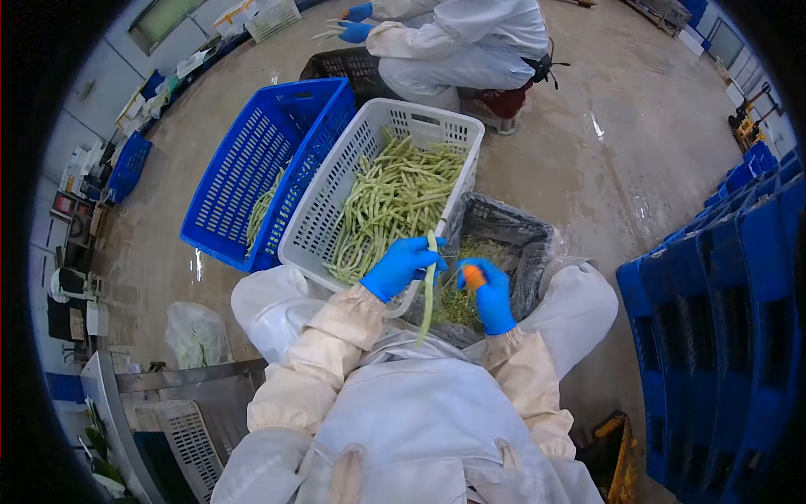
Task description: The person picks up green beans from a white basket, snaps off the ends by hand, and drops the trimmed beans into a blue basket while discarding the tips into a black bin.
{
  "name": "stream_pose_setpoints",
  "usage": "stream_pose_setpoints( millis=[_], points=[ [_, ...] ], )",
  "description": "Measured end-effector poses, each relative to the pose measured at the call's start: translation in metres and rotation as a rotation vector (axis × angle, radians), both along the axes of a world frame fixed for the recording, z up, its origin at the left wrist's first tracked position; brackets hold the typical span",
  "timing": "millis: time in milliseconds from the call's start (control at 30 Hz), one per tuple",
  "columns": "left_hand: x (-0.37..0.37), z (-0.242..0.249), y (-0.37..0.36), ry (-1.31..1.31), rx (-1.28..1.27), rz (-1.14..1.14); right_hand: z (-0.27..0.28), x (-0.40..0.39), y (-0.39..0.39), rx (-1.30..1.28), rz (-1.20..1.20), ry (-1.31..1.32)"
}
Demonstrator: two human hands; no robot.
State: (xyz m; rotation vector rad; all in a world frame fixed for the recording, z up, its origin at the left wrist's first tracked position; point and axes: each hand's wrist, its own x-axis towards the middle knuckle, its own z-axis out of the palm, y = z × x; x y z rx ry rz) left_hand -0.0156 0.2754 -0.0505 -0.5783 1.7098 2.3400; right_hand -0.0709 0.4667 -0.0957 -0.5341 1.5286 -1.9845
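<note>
My left hand (400, 267), in a blue glove, is closed around a long pale green bean (427, 309) that hangs upright between my knees. Just to its right, my gloved right hand (490, 299) is closed on a small tool with an orange handle (474, 276); its working end is too small to make out. In front of my left hand stands a white plastic crate (311, 220) with a heap of green beans (393, 197) in it. Below my right hand, a dark bin lined with plastic (531, 240) contains green trimmings (478, 249).
A blue crate (225, 181) with some beans stands left of the white one. Beyond them sits a co-worker (470, 42) in white with blue gloves, beside a black crate (340, 67). Blue pallets (714, 311) are stacked at right; a metal frame (180, 378) is at lower left.
</note>
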Motion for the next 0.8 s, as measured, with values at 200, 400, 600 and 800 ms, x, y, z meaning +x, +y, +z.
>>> stream_pose_setpoints(
  millis=[200, 400, 600, 800],
  points=[
    [0.007, -0.01, -0.014, 0.017, -0.296, -0.229, -0.036, -0.044, 0.046, -0.282, -0.982, -0.246],
    [0.009, -0.002, -0.027, 0.017, 0.039, 0.061, -0.08, -0.052, 0.052, 0.141, -0.891, 0.068],
    [-0.009, -0.005, -0.013, 0.226, 0.379, 0.118, 0.006, 0.017, -0.013, 0.001, -0.015, -0.037],
    [0.0, 0.015, -0.092, 0.393, 0.152, 0.327, -0.029, 0.01, -0.009, 0.175, 0.068, -0.12]
  ],
)
